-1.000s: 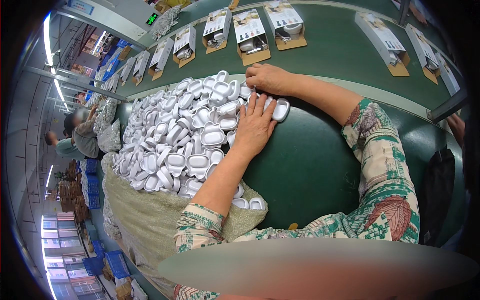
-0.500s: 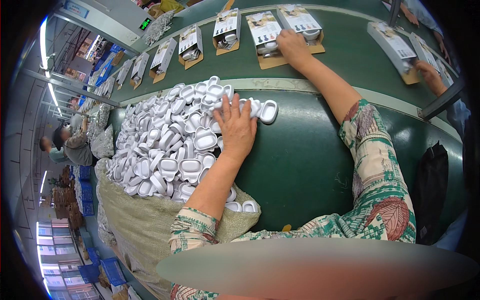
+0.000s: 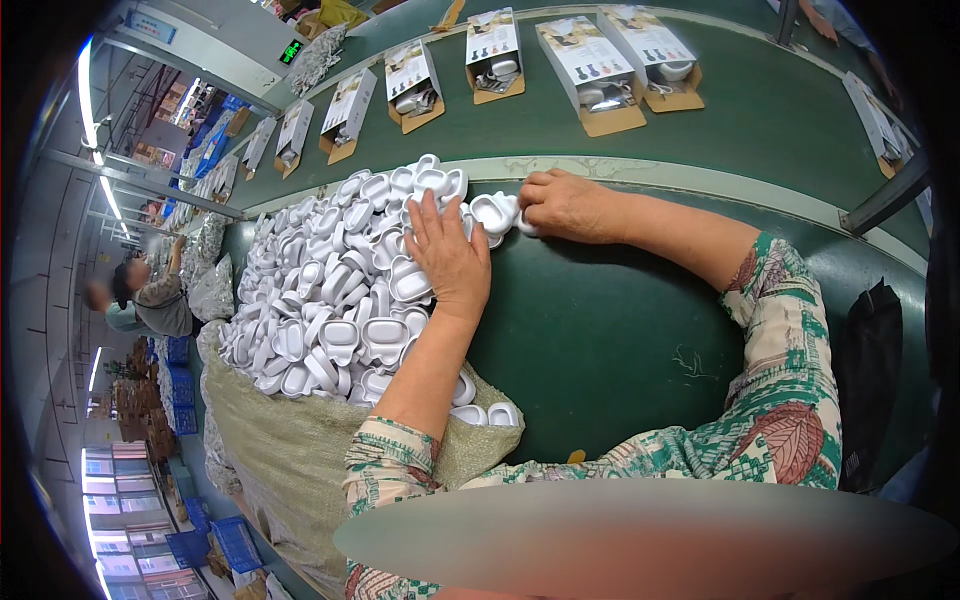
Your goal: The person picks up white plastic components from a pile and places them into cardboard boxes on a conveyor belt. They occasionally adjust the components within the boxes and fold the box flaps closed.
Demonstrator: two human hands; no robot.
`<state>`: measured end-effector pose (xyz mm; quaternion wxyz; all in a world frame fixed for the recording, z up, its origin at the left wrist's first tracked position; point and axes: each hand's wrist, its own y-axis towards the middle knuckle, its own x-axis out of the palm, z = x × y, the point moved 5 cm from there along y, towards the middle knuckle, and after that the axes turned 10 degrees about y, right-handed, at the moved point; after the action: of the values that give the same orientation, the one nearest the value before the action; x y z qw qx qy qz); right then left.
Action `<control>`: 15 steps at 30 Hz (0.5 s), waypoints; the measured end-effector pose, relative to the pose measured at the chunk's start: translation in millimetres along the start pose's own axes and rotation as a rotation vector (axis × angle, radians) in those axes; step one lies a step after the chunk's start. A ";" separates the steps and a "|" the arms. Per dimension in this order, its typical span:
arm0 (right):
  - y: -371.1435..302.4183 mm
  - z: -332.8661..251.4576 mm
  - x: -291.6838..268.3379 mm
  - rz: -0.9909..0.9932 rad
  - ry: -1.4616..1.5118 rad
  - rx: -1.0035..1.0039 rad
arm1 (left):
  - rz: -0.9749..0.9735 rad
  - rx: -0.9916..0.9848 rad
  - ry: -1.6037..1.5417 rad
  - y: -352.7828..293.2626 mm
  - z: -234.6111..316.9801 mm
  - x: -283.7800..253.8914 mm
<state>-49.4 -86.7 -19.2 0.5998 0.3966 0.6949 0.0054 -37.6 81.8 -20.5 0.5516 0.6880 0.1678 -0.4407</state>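
Observation:
A big heap of small white plastic parts [image 3: 330,270], shallow and rounded like little trays, spills from a woven sack [image 3: 270,440] on the green table. My left hand [image 3: 450,260] lies on the heap's right side with its fingers spread. At the heap's upper right end, my right hand [image 3: 570,205] has its fingers curled down on a white plastic part [image 3: 526,226], mostly hidden under the fingertips. Just left of it lies another white part [image 3: 493,212], between both hands.
Beyond a pale rail [image 3: 600,170], open printed boxes [image 3: 590,75] with white pieces inside stand in a row on a green belt [image 3: 760,120]. A metal post [image 3: 885,190] rises at the right, near a black bag [image 3: 868,385]. Two people [image 3: 150,295] are at the far left.
My right hand has come back from a box on the belt to the white parts. The boxes have shifted right. A co-worker's hand at the right box is gone from there.

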 end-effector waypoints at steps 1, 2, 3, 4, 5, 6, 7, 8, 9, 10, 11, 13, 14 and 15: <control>-0.5 9.2 0.4 0.026 -0.031 -0.015 | -0.054 -0.035 0.055 -2.5 -4.9 10.6; 0.8 18.4 -3.2 0.058 -0.067 0.002 | -0.054 -0.038 0.056 -2.1 -5.5 11.0; 0.6 28.5 -9.5 0.116 -0.110 0.035 | -0.083 0.003 0.002 -1.7 -4.3 12.3; 3.1 36.0 -17.8 0.172 -0.151 0.067 | -0.112 0.041 -0.052 -1.9 -3.1 12.6; 2.6 50.1 -25.0 0.216 -0.205 0.119 | -0.100 0.090 -0.060 -0.3 3.3 9.4; 4.7 63.0 -30.0 0.247 -0.245 0.140 | -0.098 0.087 -0.063 0.4 5.5 7.7; 8.1 75.8 -33.4 0.279 -0.284 0.163 | -0.107 0.112 -0.099 0.3 7.1 6.5; 14.2 88.4 -36.0 0.276 -0.317 0.210 | -0.114 0.138 -0.134 0.3 7.9 5.7; 20.3 99.9 -38.7 0.280 -0.397 0.245 | -0.105 0.165 -0.150 -0.2 8.8 5.1; 26.4 113.9 -38.1 0.283 -0.472 0.278 | -0.106 0.162 -0.145 -1.3 6.9 5.9; 27.9 128.5 -41.1 0.304 -0.510 0.291 | -0.098 0.172 -0.163 -1.2 8.9 5.0; 31.4 159.7 -44.6 0.342 -0.639 0.368 | -0.094 0.179 -0.178 -1.4 9.4 6.0; 29.4 173.6 -49.9 0.330 -0.683 0.412 | -0.055 0.191 -0.192 -1.2 11.1 5.0; 22.6 187.4 -58.1 0.338 -0.731 0.491 | -0.015 0.203 -0.208 -1.1 13.5 4.2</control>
<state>117.9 -191.4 -12.7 0.6844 0.6102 0.3446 -0.2013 -41.7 68.9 -24.6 0.4901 0.6897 0.0694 -0.5285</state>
